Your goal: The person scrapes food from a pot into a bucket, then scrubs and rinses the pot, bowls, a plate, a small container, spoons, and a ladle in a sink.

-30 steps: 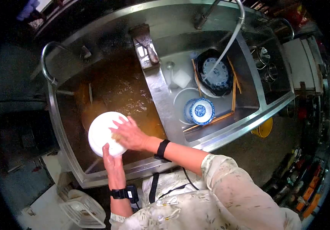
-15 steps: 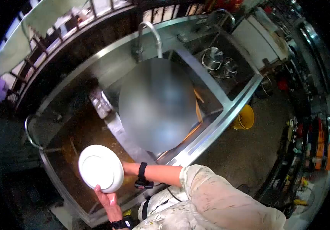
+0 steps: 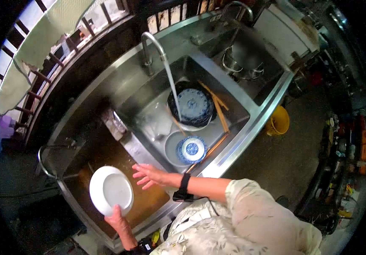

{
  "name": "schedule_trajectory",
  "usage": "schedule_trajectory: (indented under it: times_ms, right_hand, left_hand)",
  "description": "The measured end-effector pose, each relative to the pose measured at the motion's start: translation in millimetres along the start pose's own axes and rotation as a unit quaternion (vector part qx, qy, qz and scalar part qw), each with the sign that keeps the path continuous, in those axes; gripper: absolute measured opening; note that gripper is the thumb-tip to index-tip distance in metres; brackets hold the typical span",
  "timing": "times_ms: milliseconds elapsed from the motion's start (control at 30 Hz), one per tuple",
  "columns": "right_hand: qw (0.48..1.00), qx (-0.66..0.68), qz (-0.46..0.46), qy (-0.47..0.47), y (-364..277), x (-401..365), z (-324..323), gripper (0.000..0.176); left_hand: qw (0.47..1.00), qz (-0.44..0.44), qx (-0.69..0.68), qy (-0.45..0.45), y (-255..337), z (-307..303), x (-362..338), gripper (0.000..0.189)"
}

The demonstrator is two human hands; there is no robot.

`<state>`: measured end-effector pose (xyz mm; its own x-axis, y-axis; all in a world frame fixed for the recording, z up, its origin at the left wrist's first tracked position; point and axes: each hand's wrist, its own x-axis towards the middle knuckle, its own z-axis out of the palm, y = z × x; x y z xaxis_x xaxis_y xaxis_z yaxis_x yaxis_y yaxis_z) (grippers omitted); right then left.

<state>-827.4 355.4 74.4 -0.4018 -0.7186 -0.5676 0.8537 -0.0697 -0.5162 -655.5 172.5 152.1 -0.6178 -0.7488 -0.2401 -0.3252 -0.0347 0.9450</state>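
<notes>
My left hand [image 3: 117, 219] grips a white plate [image 3: 118, 191] by its lower edge, thumb on the face, over the left sink basin of brownish water [image 3: 149, 206]. To the plate's right, my right hand [image 3: 149, 175] is held out with fingers spread and holds nothing. In the middle basin, water runs from a curved faucet [image 3: 164, 55] onto stacked blue-patterned dishes [image 3: 192, 104]. A blue and white bowl [image 3: 192, 148] sits nearer me in that basin, on a pale round dish.
Wooden sticks [image 3: 220, 114] lean along the middle basin's right side. Metal pots [image 3: 230, 63] stand in the right basin. A yellow bucket [image 3: 279, 120] is on the floor beyond the sink. A soap-like packet [image 3: 114, 123] lies on the left divider.
My right hand has come away from the plate and moved right, its fingers now spread. The plate has tilted to show its face. The blurred patch over the middle basin has gone.
</notes>
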Motion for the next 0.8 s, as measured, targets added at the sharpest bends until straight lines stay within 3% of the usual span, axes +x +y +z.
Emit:
schedule_trajectory:
  times_ms: [33,67,100,133,167,200,267,333,367,433,467,533,567,733,800]
  right_hand:
    - [0.998,0.000,0.014,-0.062,-21.5,-19.7,10.6,0.091]
    - [0.997,0.002,0.016,-0.069,-36.4,-33.1,14.9,0.091]
    - [0.988,0.029,0.028,-0.146,-49.2,-43.2,17.4,0.092]
    - [0.973,0.057,0.037,-0.221,-55.7,-46.3,19.2,0.093]
    - [0.959,0.087,0.047,-0.264,-62.7,-44.2,20.4,0.092]
    - [0.981,0.055,0.042,-0.181,-65.0,-50.7,19.5,0.075]
    - [0.995,-0.024,-0.030,-0.096,-49.9,-47.9,1.8,0.054]
    - [0.996,0.059,-0.042,-0.051,-18.1,-25.7,-34.4,0.050]
    - [0.994,0.015,-0.078,-0.073,-38.7,-48.7,-44.8,0.051]
    - [0.991,0.047,-0.121,-0.010,-60.9,-72.9,-57.3,0.053]
    - [0.988,0.057,-0.145,0.009,-64.4,-75.6,-75.1,0.054]
    - [0.974,0.143,-0.131,0.113,-61.6,-71.2,-123.5,0.056]
    - [0.964,0.153,-0.168,0.136,-69.3,-78.3,-137.5,0.057]
    - [0.916,0.202,-0.264,0.224,-87.7,-65.4,-232.6,0.056]
    - [0.912,0.168,-0.288,0.240,-96.2,-63.4,-248.6,0.060]
  left_hand:
    - [0.992,0.012,0.125,-0.021,18.2,4.8,-3.6,0.034]
    - [0.985,0.062,0.132,-0.094,11.9,4.3,-2.0,0.031]
    - [0.939,0.190,0.252,-0.137,28.1,17.4,-6.3,0.028]
    - [0.894,0.338,0.267,-0.125,41.1,41.7,-14.4,0.027]
    - [0.827,0.420,0.330,-0.175,44.7,50.3,-14.5,0.027]
    - [0.746,0.493,0.388,-0.224,46.2,56.4,-15.2,0.028]
    - [0.752,0.467,0.388,-0.254,51.8,74.0,-21.1,0.028]
    - [0.744,0.461,0.396,-0.280,68.5,92.3,-24.6,0.026]
    - [0.775,0.433,0.351,-0.298,79.2,101.3,-31.0,0.027]
    - [0.839,0.357,0.266,-0.314,82.2,104.7,-36.5,0.031]
    - [0.839,0.357,0.267,-0.311,81.1,106.6,-37.4,0.031]
    - [0.957,0.178,0.102,-0.205,74.3,110.2,-38.3,0.028]
    - [0.975,0.123,0.090,-0.163,61.9,103.5,-31.9,0.026]
    - [0.994,0.003,0.003,-0.111,23.6,61.7,-17.4,0.027]
    - [0.990,-0.117,-0.042,-0.065,22.9,53.1,-19.2,0.031]
